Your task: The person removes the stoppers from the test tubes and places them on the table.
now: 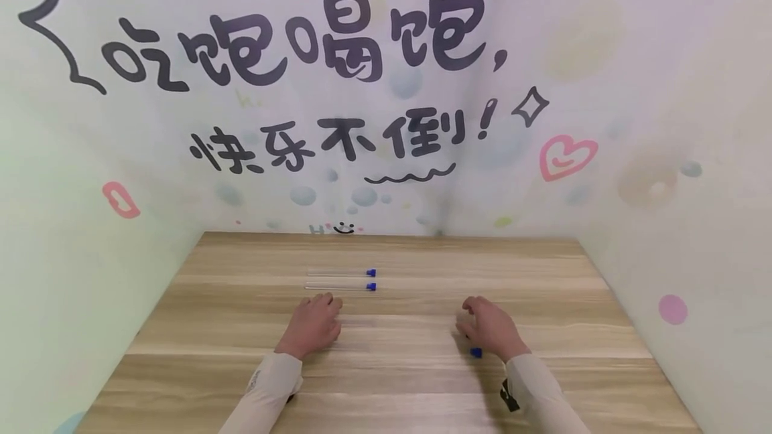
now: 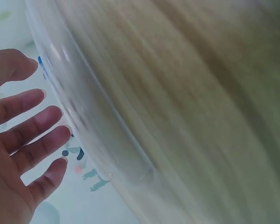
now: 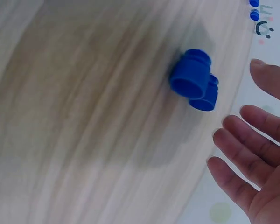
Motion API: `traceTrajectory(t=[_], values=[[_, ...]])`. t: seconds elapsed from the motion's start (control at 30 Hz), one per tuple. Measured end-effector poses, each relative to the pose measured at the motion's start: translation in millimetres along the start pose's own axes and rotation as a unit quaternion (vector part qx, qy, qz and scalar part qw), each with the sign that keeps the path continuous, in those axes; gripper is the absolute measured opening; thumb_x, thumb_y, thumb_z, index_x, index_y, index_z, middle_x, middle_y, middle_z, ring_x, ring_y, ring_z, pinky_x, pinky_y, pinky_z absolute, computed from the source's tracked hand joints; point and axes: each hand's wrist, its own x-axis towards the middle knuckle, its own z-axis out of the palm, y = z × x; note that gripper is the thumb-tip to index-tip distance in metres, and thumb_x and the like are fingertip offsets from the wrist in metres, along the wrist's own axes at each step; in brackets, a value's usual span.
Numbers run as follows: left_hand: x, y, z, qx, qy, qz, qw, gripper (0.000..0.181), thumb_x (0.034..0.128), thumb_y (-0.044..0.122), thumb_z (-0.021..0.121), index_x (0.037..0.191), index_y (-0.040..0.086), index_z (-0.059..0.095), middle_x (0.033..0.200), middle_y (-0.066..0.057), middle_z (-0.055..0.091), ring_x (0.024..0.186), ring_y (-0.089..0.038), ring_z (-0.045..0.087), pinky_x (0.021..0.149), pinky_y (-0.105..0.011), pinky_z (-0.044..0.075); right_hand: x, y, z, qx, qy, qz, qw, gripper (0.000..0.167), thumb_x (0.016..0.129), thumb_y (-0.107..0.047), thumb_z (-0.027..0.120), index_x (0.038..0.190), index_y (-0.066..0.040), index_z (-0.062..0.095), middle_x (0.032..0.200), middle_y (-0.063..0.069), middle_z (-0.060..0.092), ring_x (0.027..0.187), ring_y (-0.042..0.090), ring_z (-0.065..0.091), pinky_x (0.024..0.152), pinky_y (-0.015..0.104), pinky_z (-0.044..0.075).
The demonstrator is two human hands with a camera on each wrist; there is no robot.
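My left hand (image 1: 313, 325) is over the left part of the table, its fingers spread and loosely bent with nothing in them. In the left wrist view an uncapped-looking clear tube (image 2: 100, 107) lies on the wood beyond its fingertips. On the other side, my right hand (image 1: 491, 328) hovers with relaxed, empty fingers. Two loose blue caps are near it: one cap (image 3: 189, 74) stands in front of another cap (image 3: 206, 97) in the right wrist view. From the head, one blue cap (image 1: 476, 353) shows below the palm; the hand mostly hides the other.
Farther back on the wooden table (image 1: 422, 387) lie two clear tubes with blue caps, a rear tube (image 1: 370, 273) and a front tube (image 1: 370, 286), side by side. A pale printed wall (image 1: 386, 206) rises behind the table, with more wall at both sides.
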Motion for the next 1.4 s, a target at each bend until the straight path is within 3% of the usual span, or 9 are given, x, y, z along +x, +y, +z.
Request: traceTrajectory(t=[0.17, 0.33, 0.43, 0.63, 0.83, 1.1, 1.4], values=[[2.7, -0.9, -5.2, 0.002, -0.007, -0.010, 0.9999, 0.021, 0.0795, 0.019, 0.069, 0.097, 0.007, 0.064, 0.088, -0.006, 0.062, 0.079, -0.022, 0.060, 0.068, -0.040, 0.050, 0.1, -4.4, -6.1, 0.007, 0.027, -0.014, 0.9995, 0.041, 0.083, -0.021, 0.072, 0.115, -0.001, 0.056, 0.100, 0.013, 0.065, 0.074, 0.022, 0.064, 0.061, 0.036, 0.052], [6.1, -1.2, -9.0, 0.008, 0.007, -0.001, 0.9999, 0.017, 0.0784, 0.015, 0.065, 0.094, 0.007, 0.063, 0.082, -0.004, 0.057, 0.073, -0.020, 0.057, 0.063, -0.036, 0.049, 1.0, -6.9, -7.6, 0.003, 0.044, -0.021, 0.9988, 0.054, 0.082, -0.020, 0.074, 0.126, 0.000, 0.048, 0.103, 0.015, 0.064, 0.066, 0.018, 0.061, 0.056, 0.033, 0.049], [7.4, -0.8, -10.5, 0.012, 0.013, 0.003, 0.9998, 0.016, 0.0788, 0.014, 0.063, 0.092, 0.007, 0.063, 0.082, -0.004, 0.058, 0.072, -0.020, 0.057, 0.062, -0.037, 0.049, 2.0, -7.2, -5.7, 0.002, 0.048, -0.022, 0.9986, 0.055, 0.082, -0.020, 0.074, 0.126, -0.001, 0.048, 0.104, 0.015, 0.063, 0.061, 0.016, 0.058, 0.054, 0.031, 0.047], [8.8, 0.4, -14.7, 0.019, 0.010, -0.011, 0.9997, 0.017, 0.0806, 0.015, 0.064, 0.095, 0.007, 0.063, 0.084, -0.006, 0.059, 0.074, -0.021, 0.058, 0.061, -0.037, 0.050, 5.5, -9.1, -4.3, 0.005, 0.061, -0.024, 0.9978, 0.051, 0.082, -0.021, 0.074, 0.123, -0.001, 0.051, 0.108, 0.015, 0.062, 0.068, 0.020, 0.061, 0.055, 0.032, 0.048], [14.4, 2.9, -20.9, 0.020, 0.012, -0.015, 0.9996, 0.018, 0.0819, 0.016, 0.068, 0.096, 0.007, 0.062, 0.083, -0.005, 0.059, 0.071, -0.019, 0.055, 0.062, -0.037, 0.049, 10.1, -13.4, -7.7, 0.006, 0.051, -0.023, 0.9984, 0.049, 0.084, -0.022, 0.072, 0.124, -0.002, 0.051, 0.113, 0.015, 0.060, 0.066, 0.019, 0.061, 0.051, 0.029, 0.045], [23.4, 5.6, -19.4, 0.030, 0.023, 0.003, 0.9993, 0.016, 0.0816, 0.019, 0.068, 0.092, 0.008, 0.062, 0.080, -0.004, 0.059, 0.070, -0.019, 0.057, 0.059, -0.034, 0.049, 13.2, -18.8, -9.0, 0.008, 0.056, -0.033, 0.9979, 0.048, 0.084, -0.022, 0.072, 0.123, -0.002, 0.052, 0.113, 0.015, 0.061, 0.075, 0.024, 0.064, 0.055, 0.032, 0.049], [34.5, 8.1, -16.5, 0.050, 0.039, 0.015, 0.9979, 0.015, 0.0815, 0.019, 0.067, 0.090, 0.009, 0.060, 0.080, -0.004, 0.058, 0.068, -0.018, 0.056, 0.057, -0.032, 0.048, 18.3, -28.2, -5.9, -0.010, 0.086, -0.067, 0.9940, 0.046, 0.081, -0.021, 0.075, 0.119, -0.003, 0.055, 0.112, 0.013, 0.062, 0.087, 0.031, 0.064, 0.074, 0.044, 0.053]])
